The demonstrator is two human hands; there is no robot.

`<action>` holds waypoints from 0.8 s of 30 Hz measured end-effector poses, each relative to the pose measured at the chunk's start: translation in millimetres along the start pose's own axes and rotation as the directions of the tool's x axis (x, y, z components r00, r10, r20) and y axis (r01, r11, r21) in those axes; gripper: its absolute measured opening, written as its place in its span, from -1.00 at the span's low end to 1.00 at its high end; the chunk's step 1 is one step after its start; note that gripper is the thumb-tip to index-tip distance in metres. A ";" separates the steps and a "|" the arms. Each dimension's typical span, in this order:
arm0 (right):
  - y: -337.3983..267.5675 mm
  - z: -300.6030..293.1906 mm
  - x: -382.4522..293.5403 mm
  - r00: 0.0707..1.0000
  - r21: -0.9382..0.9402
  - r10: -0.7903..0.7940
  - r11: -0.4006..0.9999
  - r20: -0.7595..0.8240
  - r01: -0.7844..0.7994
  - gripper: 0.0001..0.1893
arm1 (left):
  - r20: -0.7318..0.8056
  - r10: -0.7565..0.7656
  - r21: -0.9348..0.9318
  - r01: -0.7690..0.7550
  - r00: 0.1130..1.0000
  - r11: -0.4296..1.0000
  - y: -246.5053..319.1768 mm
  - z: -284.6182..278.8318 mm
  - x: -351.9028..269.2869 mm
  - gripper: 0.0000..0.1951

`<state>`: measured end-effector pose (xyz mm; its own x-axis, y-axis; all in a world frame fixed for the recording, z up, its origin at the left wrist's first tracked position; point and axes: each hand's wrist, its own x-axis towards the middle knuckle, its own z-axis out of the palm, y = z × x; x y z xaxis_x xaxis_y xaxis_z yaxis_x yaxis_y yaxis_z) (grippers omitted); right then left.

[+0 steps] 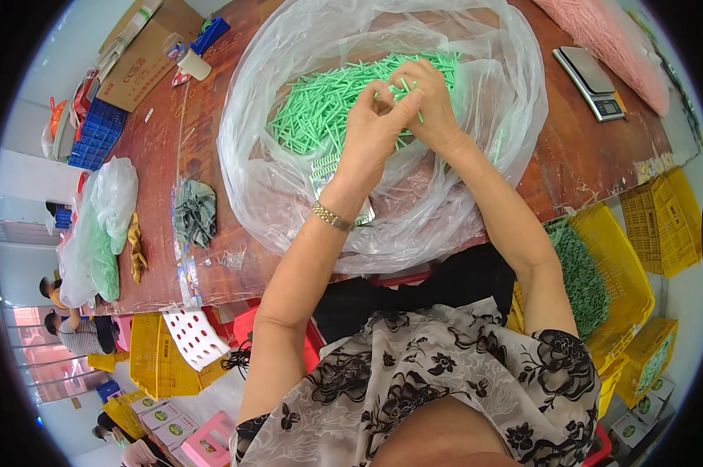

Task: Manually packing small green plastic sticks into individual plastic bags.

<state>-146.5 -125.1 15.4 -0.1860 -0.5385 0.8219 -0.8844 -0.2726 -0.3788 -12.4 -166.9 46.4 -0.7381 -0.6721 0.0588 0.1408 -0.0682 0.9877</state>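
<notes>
A large clear plastic bag (246,192) lies spread on the red-brown table, its rim rolled outward around a heap of short green plastic sticks (322,99). Over the heap, my left hand (372,119) and my right hand (430,99) meet, with a few green sticks (403,89) between their fingers. The fingers overlap, so which hand grips which stick is partly hidden. Below my left wrist, partly covered by it, a metallic-looking holder (322,169) carries green pieces along its upper edge. A gold-coloured watch (333,217) is on my left wrist.
A digital scale (588,79) and a bag of pink sticks (614,46) lie right. Left are a crumpled dark cloth (195,213), plastic bags (103,222), a cardboard box (147,58) and tape dispenser (210,36). Yellow crates (626,262) flank me. Other people are at far left.
</notes>
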 end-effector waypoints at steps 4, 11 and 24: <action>-0.2 -0.1 0.3 0.995 0.152 0.099 0.984 -0.001 -0.098 -0.77 | 0.124 -0.190 -0.313 0.221 0.974 0.924 6.7 4.1 -3.3 -0.60; -10.5 2.8 3.1 0.986 0.174 0.157 0.974 -0.048 -0.147 -0.80 | 0.027 -0.146 -0.343 0.147 0.989 0.928 -0.1 6.8 6.7 -0.44; 2.5 -14.0 -0.2 0.986 -0.533 0.128 0.845 0.104 -0.053 -0.91 | -0.105 -0.032 0.373 0.069 0.994 0.925 5.4 7.9 -2.4 -0.64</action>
<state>-154.7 -114.5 20.2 -0.2518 -0.6489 0.7180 -0.9651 0.2233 -0.1367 -15.0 -159.9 52.7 -0.6687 -0.7435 0.0116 -0.1669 0.1653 0.9720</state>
